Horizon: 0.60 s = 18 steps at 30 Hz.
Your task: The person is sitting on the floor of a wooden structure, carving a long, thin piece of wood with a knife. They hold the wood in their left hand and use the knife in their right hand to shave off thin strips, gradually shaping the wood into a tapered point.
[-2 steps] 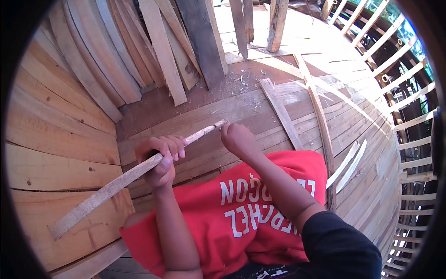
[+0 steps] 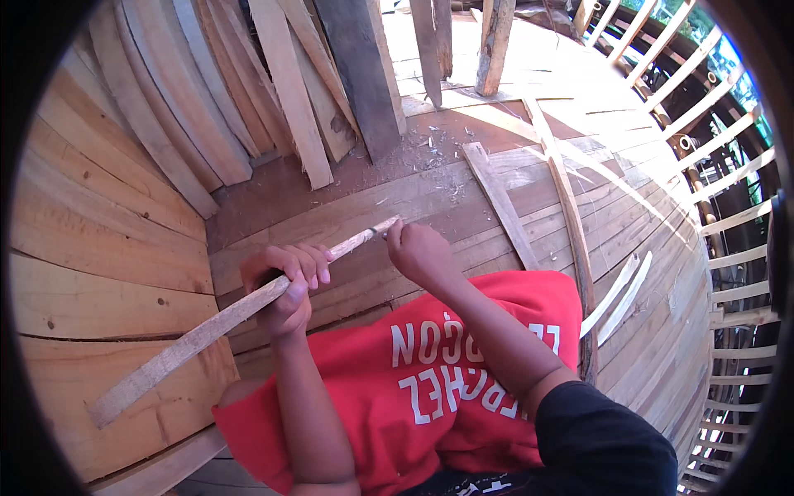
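Observation:
A long flat wooden strip [image 2: 178, 351] slants up from the lower left toward the middle, and its far end is whittled narrower and paler. Around its middle my left hand [image 2: 289, 281] is closed, thumb on the near side. At the narrow end my right hand [image 2: 420, 250] is closed in a pinch on a small knife, mostly hidden by the fingers; only a thin dark blade [image 2: 380, 232] shows against the strip. Below both forearms a red cloth with white lettering [image 2: 447, 364] covers my lap.
Planks [image 2: 178, 99] lean against the wooden wall [image 2: 107, 289] on the left. On the plank floor lie loose boards [image 2: 500, 202], shavings [image 2: 451, 186] and two pale curved strips [image 2: 626, 298]. Posts [image 2: 495, 50] stand at the back, and a slatted railing [image 2: 738, 256] runs along the right.
My right hand and the dark blade have shifted slightly along the strip, toward my left hand. The left hand and the strip have barely moved.

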### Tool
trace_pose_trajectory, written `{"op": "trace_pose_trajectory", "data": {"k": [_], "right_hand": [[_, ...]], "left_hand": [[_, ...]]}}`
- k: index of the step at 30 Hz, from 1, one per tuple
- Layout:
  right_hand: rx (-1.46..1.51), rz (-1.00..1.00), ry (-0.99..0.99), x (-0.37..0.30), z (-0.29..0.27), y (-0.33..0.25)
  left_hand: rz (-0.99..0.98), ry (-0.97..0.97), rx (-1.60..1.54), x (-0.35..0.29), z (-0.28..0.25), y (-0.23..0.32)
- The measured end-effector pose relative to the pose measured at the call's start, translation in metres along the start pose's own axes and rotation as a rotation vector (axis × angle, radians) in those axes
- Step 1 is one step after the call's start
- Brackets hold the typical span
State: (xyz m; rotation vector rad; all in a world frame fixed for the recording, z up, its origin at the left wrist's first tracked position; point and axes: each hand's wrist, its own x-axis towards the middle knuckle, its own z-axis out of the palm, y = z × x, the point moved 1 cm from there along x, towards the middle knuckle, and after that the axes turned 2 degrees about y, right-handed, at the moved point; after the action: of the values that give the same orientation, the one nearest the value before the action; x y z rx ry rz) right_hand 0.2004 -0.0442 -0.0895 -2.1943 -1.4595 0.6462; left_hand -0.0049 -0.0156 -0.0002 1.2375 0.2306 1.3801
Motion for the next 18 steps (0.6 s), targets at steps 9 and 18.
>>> {"op": "trace_pose_trajectory", "data": {"k": [9, 18], "right_hand": [[-0.013, 0.008, 0.086, -0.006, -0.003, -0.006], [-0.043, 0.027, 0.088, 0.0, 0.006, -0.001]], "left_hand": [[-0.008, 0.023, 0.008, 0.001, 0.001, 0.0], [-0.01, 0.034, -0.012, 0.002, -0.001, 0.0]]}}
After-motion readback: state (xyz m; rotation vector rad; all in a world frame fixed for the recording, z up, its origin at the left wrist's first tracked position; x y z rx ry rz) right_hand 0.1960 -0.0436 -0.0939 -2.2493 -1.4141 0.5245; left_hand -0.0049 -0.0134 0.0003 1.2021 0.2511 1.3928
